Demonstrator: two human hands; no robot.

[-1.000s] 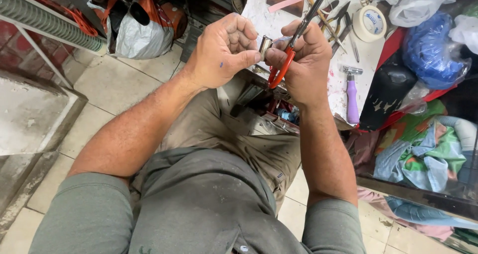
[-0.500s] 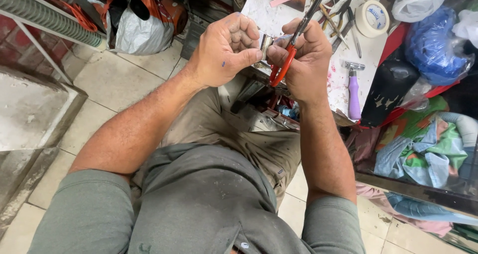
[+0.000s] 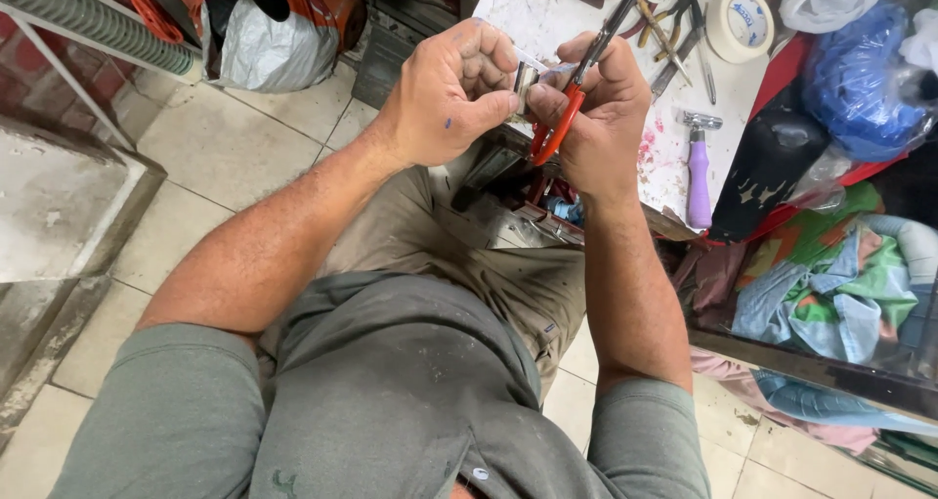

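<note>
Nearby: tape roll [image 3: 740, 25] | purple-handled tool [image 3: 699, 172] | blue bag [image 3: 852, 79]

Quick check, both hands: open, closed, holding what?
Left hand: closed, pinching a small metal piece.
Right hand: closed around red-handled pliers, jaws at the same piece.

We note the slim pliers with orange-red handles [image 3: 555, 128] and dark metal shafts. The right hand [image 3: 598, 118] and left hand [image 3: 445, 98] show a tan tone; the left one carries a small blue mark. The white-topped table [image 3: 674, 142] is smeared pink. On it we log a purple-handled tool with a silver head [image 3: 698, 167] and a cream roll of tape [image 3: 741, 22]. A bright blue plastic bag [image 3: 860, 69] and green-orange patterned cloth [image 3: 831, 274] lie at right. Shirt grey-green, trousers khaki, floor tiles beige.
</note>
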